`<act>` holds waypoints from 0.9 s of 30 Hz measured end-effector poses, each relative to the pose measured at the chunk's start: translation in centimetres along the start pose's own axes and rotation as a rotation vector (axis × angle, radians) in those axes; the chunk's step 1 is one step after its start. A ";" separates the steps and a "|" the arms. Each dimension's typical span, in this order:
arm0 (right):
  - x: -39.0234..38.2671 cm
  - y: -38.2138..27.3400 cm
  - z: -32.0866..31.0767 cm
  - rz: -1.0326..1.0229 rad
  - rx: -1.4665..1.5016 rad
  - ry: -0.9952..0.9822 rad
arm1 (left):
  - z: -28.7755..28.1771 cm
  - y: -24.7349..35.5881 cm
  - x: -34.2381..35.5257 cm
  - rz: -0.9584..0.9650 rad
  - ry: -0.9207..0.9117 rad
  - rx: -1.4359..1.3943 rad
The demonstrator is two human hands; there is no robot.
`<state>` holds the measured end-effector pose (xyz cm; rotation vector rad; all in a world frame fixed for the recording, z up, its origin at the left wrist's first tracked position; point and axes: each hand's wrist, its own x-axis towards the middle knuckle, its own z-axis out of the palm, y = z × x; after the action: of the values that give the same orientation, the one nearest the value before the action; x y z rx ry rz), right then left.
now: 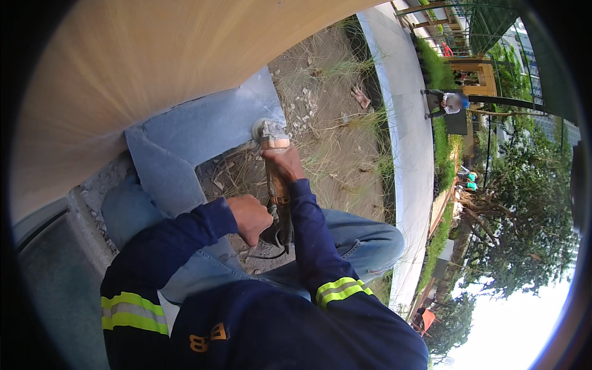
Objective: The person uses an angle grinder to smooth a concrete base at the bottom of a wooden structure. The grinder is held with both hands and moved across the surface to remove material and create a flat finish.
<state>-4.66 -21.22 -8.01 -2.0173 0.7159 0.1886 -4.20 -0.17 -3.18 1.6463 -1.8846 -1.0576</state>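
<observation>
An orange angle grinder [277, 189] with a dark rear end and a dusty pale head lies lengthwise in front of me. My right hand [285, 163] is wrapped round its body just behind the head. The grinder's disc [258, 130] meets the edge of a grey stone slab [209, 120]. My left hand [250, 219] is closed beside the rear of the tool, fingers curled down. What it holds, if anything, is hidden. A dark cord [269, 256] curves near the grinder's rear end.
A tan curved wall [142, 55] rises along the slab's far side. Dry soil [336, 148] with grass and stone chips lies to the right, then a pale concrete path [407, 142]. A person [453, 103] in a blue helmet is on the path. My bent knees [370, 240] flank the work.
</observation>
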 end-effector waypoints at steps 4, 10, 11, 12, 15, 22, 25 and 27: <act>-1.1 1.4 1.9 0.003 -0.002 -0.064 | 0.3 0.0 -0.3 -0.003 0.034 -0.012; 1.2 1.3 -2.4 0.072 0.011 0.080 | -0.1 0.2 -0.1 0.029 0.019 0.001; 1.5 -0.1 -2.9 0.112 -0.007 0.099 | -0.1 0.0 -0.5 0.009 -0.002 -0.006; 2.1 0.0 -4.0 0.106 -0.032 0.127 | -0.3 0.3 -0.2 0.015 -0.019 -0.003; 3.7 2.1 -6.3 0.081 -0.083 0.179 | -0.3 0.8 0.6 0.041 -0.019 0.012; -1.5 -0.2 1.5 -0.039 0.057 -0.019 | -0.1 0.2 0.0 0.000 0.008 -0.004; -2.3 0.6 2.9 -0.020 0.015 -0.007 | 0.4 0.0 0.0 0.020 0.040 -0.024; -2.0 0.7 2.5 -0.011 0.091 -0.072 | 0.4 -0.2 -0.4 0.018 0.033 -0.030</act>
<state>-6.32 -18.55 -9.00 -1.9175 0.6560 0.2172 -4.26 0.32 -3.47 1.6169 -1.8498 -1.0400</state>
